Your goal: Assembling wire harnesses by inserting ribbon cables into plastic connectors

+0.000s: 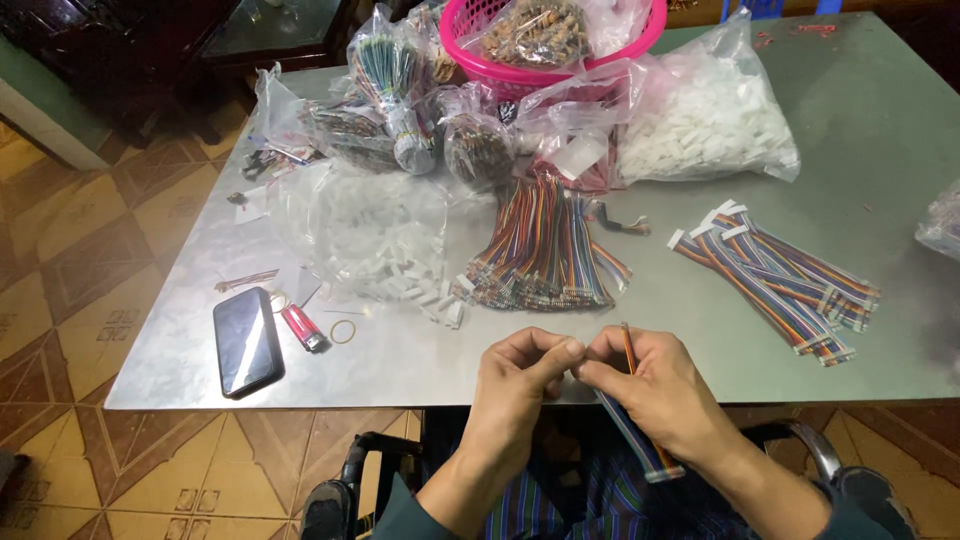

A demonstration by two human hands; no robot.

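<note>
Both hands meet just past the near edge of the surface (860, 150), over the person's lap. The left hand (522, 372) is curled, thumb and forefinger pinched on the tip of a striped ribbon cable (640, 440). The right hand (655, 385) is also closed around that cable, which trails down off the surface toward the knees; one thin strand (628, 347) rises between its fingers. Likely risk: with the cable hanging free past the edge, a slackened pinch could drop it to the floor, and a hard tug might fray a strand. Finished cables (780, 275) lie toward the right edge; loose white connectors (425, 290) lie mid-surface.
</note>
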